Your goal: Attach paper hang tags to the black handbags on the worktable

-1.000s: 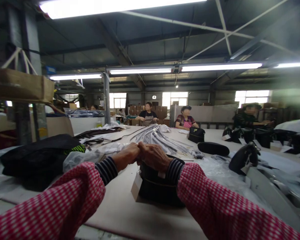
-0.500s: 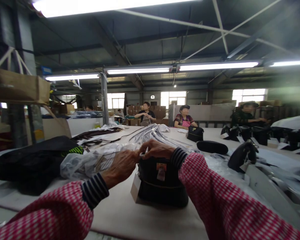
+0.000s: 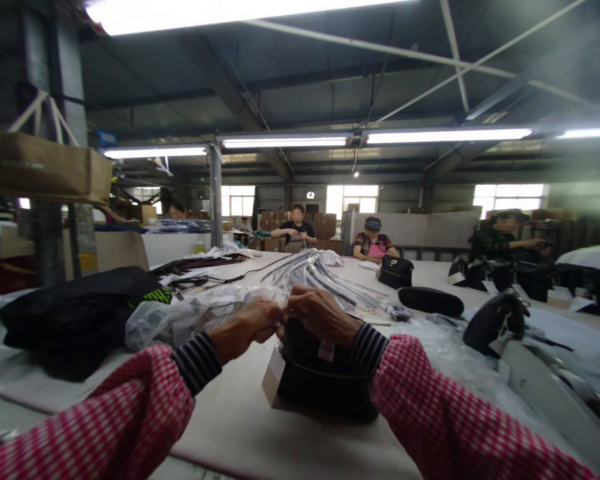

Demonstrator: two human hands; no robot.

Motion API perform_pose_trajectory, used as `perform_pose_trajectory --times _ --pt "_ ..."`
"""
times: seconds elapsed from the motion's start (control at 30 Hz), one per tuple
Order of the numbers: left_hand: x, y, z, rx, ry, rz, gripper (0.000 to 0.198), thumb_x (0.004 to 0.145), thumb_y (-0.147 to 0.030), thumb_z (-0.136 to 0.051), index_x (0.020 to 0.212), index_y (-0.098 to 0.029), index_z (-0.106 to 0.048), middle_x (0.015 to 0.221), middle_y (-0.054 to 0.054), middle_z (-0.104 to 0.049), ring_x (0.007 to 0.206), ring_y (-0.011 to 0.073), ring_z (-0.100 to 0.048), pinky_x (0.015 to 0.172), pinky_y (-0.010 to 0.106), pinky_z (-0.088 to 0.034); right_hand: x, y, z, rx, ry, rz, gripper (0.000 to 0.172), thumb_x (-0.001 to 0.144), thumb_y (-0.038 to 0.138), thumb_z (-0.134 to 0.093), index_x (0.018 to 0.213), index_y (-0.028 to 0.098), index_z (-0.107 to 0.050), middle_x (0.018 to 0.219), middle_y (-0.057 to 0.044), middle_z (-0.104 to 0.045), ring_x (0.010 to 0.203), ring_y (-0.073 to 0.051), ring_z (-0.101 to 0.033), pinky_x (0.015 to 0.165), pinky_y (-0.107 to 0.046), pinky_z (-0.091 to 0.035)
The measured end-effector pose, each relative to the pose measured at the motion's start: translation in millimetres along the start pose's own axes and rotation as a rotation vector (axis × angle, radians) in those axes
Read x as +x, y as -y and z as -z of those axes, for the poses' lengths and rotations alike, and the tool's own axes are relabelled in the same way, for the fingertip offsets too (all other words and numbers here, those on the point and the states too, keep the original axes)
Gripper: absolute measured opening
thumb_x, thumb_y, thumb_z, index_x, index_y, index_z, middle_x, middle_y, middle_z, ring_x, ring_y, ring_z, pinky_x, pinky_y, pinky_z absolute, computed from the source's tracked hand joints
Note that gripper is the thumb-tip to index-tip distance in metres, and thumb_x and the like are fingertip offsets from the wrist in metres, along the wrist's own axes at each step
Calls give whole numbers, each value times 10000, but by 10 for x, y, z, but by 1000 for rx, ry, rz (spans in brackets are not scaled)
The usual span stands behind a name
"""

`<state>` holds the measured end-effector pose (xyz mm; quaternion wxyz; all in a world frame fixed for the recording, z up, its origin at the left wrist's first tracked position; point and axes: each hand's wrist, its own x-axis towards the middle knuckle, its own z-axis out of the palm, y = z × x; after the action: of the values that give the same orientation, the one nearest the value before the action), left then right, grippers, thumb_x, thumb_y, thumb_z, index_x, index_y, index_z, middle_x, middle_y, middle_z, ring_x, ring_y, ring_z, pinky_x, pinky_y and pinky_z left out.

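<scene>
A small black bag (image 3: pixel 325 390) with a gold trim line stands upright on the white table (image 3: pixel 240 420) right in front of me. A pale paper tag (image 3: pixel 273 375) hangs at its left side. My left hand (image 3: pixel 247 325) and my right hand (image 3: pixel 316 315) meet at the bag's top edge, fingers curled and pinched together on it. What the fingertips pinch is hidden. Both arms wear red-and-white checked sleeves with striped cuffs.
A crumpled clear plastic bag (image 3: pixel 180 320) and a dark fabric heap (image 3: pixel 75 320) lie to the left. More black bags (image 3: pixel 495 320) and plastic wrapping cover the right. Bundled straps (image 3: pixel 320 277) lie beyond. Three people (image 3: pixel 373 243) sit at the table's far end.
My hands were clasped over the bag's top, then parted half a second ago with the left one lower. Now they are back together at the top edge.
</scene>
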<state>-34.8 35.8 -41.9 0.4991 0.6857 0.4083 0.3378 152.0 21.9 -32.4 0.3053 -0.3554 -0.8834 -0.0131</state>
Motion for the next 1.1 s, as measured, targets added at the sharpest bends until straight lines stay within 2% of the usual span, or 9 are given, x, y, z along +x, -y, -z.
perform_pose_trajectory --times 0.1,0.27,0.4,0.5,0.6,0.7,0.87,1.03,1.1 --pt "23 28 -53 -111 -16 49 182 674 -315 -502 707 -143 -550 533 20 -566 324 34 -242 368 202 -137 -87 77 -111 -212 -37 11 180 919 96 -513 864 175 -665 944 -56 -604 857 -176 -516 693 -281 -349" --pt "-54 127 -133 -197 -54 9 239 737 -370 -555 750 -132 -564 557 10 -568 338 22 -277 373 180 -140 -241 217 -183 -448 -80 26 202 927 130 -524 1081 201 -635 1126 -76 -620 1049 -240 -496 847 -360 -406" --pt "-221 301 -176 -230 -44 -33 360 777 -457 -638 899 -119 -611 565 24 -608 343 32 -292 371 193 -128 -398 179 77 -366 -208 -89 468 912 157 -558 1374 207 -503 1374 -97 -540 1197 -267 -468 966 -417 -426" --pt "-369 440 -161 -256 -43 -28 442 751 -485 -698 963 -106 -617 570 25 -613 352 30 -275 381 204 -103 -588 17 303 -269 -279 -215 480 915 219 -576 1390 229 -505 1359 -87 -555 1221 -273 -478 1021 -441 -417" --pt "-531 529 -147 -289 -114 -7 465 729 -479 -714 960 -84 -630 560 19 -594 365 27 -271 395 205 -101 -843 -172 398 -110 -173 -349 373 914 321 -590 1280 250 -605 1251 -67 -619 1152 -271 -549 988 -446 -445" --pt "-707 578 -232 -412 -192 -38 469 762 -500 -689 977 -86 -635 559 5 -578 370 25 -271 404 199 -126 -1082 -236 358 41 -98 -434 405 899 403 -604 1271 242 -619 1180 -69 -654 1075 -272 -601 919 -435 -485" --pt "-957 621 -647 -693 -209 -28 564 854 -626 -571 1022 -89 -620 578 17 -589 361 32 -272 407 199 -167 -1254 236 127 -127 -543 -335 306 932 390 -567 1178 232 -657 1220 -93 -607 1172 -298 -503 1032 -485 -379" --pt "-1086 613 -1036 -718 -329 -50 698 870 -729 -444 1116 -97 -610 570 11 -574 355 59 -311 375 196 -174 -1246 914 -314 303 -231 -372 145 897 378 -651 937 253 -712 967 -36 -624 930 -212 -577 775 -323 -462" --pt "-1141 603 -1109 -698 -362 -17 746 857 -769 -410 1118 -104 -623 511 -32 -491 348 62 -290 361 189 -166 -1230 1027 -489 456 -215 -451 151 847 377 -709 852 227 -695 916 -24 -623 847 -190 -577 729 -305 -453"
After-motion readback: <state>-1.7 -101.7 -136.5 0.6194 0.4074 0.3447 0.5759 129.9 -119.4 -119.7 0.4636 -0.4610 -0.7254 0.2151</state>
